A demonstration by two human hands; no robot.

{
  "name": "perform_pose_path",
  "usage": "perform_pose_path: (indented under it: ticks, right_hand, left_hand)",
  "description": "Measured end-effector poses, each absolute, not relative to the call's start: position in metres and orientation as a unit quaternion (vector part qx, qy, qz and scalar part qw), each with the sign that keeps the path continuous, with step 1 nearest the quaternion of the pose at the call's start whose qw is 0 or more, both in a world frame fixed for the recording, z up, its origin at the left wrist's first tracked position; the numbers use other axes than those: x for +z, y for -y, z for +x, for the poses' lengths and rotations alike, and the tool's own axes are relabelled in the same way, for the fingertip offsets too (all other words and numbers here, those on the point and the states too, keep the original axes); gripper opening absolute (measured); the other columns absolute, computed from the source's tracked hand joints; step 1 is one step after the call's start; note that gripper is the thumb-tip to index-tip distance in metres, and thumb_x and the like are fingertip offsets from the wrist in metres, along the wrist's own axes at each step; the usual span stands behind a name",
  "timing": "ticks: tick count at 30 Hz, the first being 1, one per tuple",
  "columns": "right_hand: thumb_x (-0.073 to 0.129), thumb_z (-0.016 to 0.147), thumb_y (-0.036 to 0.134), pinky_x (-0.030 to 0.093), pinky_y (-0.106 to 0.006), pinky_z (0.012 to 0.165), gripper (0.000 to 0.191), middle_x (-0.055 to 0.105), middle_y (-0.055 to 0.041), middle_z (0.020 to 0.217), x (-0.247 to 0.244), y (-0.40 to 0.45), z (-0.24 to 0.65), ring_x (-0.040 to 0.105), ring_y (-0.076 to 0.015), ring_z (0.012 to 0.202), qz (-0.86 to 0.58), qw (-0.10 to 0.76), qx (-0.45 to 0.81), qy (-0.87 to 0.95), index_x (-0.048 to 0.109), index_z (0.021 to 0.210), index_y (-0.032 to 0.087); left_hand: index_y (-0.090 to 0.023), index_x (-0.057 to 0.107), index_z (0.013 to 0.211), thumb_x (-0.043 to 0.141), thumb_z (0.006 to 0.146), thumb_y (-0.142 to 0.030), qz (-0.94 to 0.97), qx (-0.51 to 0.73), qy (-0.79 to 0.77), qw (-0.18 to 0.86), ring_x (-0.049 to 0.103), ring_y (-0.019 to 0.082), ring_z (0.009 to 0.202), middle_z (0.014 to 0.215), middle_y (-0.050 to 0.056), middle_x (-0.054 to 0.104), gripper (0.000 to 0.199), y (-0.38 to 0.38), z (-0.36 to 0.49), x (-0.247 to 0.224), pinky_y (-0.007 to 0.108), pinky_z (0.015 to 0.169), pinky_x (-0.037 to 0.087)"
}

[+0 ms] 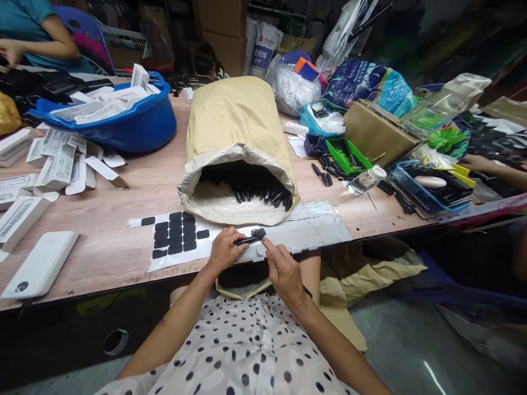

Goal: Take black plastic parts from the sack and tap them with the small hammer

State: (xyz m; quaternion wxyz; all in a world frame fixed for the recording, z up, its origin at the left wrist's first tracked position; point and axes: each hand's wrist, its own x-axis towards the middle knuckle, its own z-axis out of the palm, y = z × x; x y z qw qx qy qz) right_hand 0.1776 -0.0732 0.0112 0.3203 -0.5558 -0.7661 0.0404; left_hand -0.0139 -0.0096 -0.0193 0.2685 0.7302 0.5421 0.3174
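My left hand point(224, 249) is closed round a slim black part point(246, 240) at the table's front edge. At its right end is a wider black piece point(258, 233), which the fingers of my right hand point(284, 269) touch; whether they pinch it is too small to tell. Just beyond my hands lies a tan sack point(234, 120), its open mouth facing me, with many black parts point(267, 195) inside. Left of my left hand, a white sheet point(201, 253) carries rows of black rounded stickers point(175, 233). Under my hands runs a grey flat strip point(317, 225).
A blue basin point(135, 129) of white boxes stands back left, with more boxes point(57, 164) beside it. A white power bank point(41, 266) lies front left. At right are a green tray point(348, 155), a clear bottle point(366, 180) and a blue tray point(432, 189). People sit back left and far right.
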Motion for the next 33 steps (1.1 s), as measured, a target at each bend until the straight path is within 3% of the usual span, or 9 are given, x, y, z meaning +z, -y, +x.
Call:
perform_pose_path:
  ticks: [4,9,12,19,23,28,33]
  right_hand:
    - [0.04,0.101,0.019,0.046,-0.018,0.057,0.041,0.063,-0.0027,0.076,0.007,0.077,0.178,0.06,-0.0122,0.065,-0.557,0.302,0.048,0.772,0.067,0.132,0.024]
    - [0.039,0.102,0.024,0.051,-0.022,0.072,0.042,0.07,-0.0077,0.095,0.0,0.07,0.192,0.066,-0.0158,0.083,-0.593,0.345,0.036,0.727,0.064,0.135,0.023]
    - [0.042,0.1,0.029,0.048,-0.025,0.07,0.039,0.07,-0.009,0.094,-0.006,0.05,0.219,0.063,-0.0181,0.08,-0.654,0.347,-0.036,0.671,0.066,0.13,0.021]
    - [0.047,0.091,0.017,0.034,-0.032,0.067,0.031,0.063,-0.0109,0.091,-0.025,-0.006,0.268,0.051,-0.0222,0.083,-0.771,0.224,-0.114,0.585,0.072,0.107,0.018]
    - [0.049,0.089,0.016,0.029,-0.034,0.073,0.028,0.06,-0.0103,0.093,-0.034,-0.015,0.266,0.047,-0.0235,0.088,-0.782,0.224,-0.142,0.564,0.072,0.105,0.019]
    - [0.049,0.09,0.017,0.028,-0.034,0.073,0.03,0.059,-0.0107,0.099,-0.038,-0.015,0.263,0.045,-0.0247,0.092,-0.791,0.228,-0.12,0.555,0.071,0.11,0.02]
    - [0.049,0.091,0.017,0.029,-0.033,0.073,0.03,0.059,-0.0109,0.1,-0.037,-0.014,0.263,0.045,-0.0249,0.093,-0.79,0.24,-0.111,0.553,0.071,0.111,0.02]
  left_hand:
    - [-0.026,0.077,0.089,0.076,0.077,-0.021,0.73,0.323,-0.541,0.263,0.06,0.018,0.08,0.077,0.0,0.064,0.013,0.011,-0.013,-0.021,0.029,0.073,0.05]
    - [-0.025,0.076,0.091,0.075,0.078,-0.023,0.738,0.315,-0.538,0.256,0.061,0.019,0.082,0.08,0.001,0.065,0.013,0.01,-0.014,-0.023,0.03,0.075,0.052]
    - [-0.024,0.074,0.091,0.073,0.079,-0.023,0.743,0.31,-0.537,0.253,0.061,0.019,0.083,0.082,0.001,0.065,0.012,0.007,-0.015,-0.023,0.031,0.076,0.052]
    - [-0.02,0.068,0.103,0.053,0.095,-0.031,0.797,0.344,-0.402,0.292,0.065,0.019,0.084,0.092,0.007,0.07,0.02,0.042,-0.018,-0.008,0.031,0.076,0.055]
    - [-0.024,0.064,0.112,0.048,0.097,-0.029,0.804,0.232,-0.438,0.33,0.07,0.019,0.085,0.098,0.006,0.073,0.023,0.081,-0.015,-0.015,0.029,0.076,0.055]
    - [-0.023,0.065,0.109,0.052,0.092,-0.02,0.739,-0.01,-0.589,0.325,0.073,0.027,0.095,0.105,0.01,0.075,0.021,0.091,-0.006,-0.025,0.035,0.079,0.055]
    - [-0.02,0.069,0.11,0.052,0.093,-0.019,0.7,-0.092,-0.631,0.321,0.073,0.031,0.1,0.104,0.016,0.076,0.024,0.083,-0.002,-0.024,0.041,0.086,0.053]
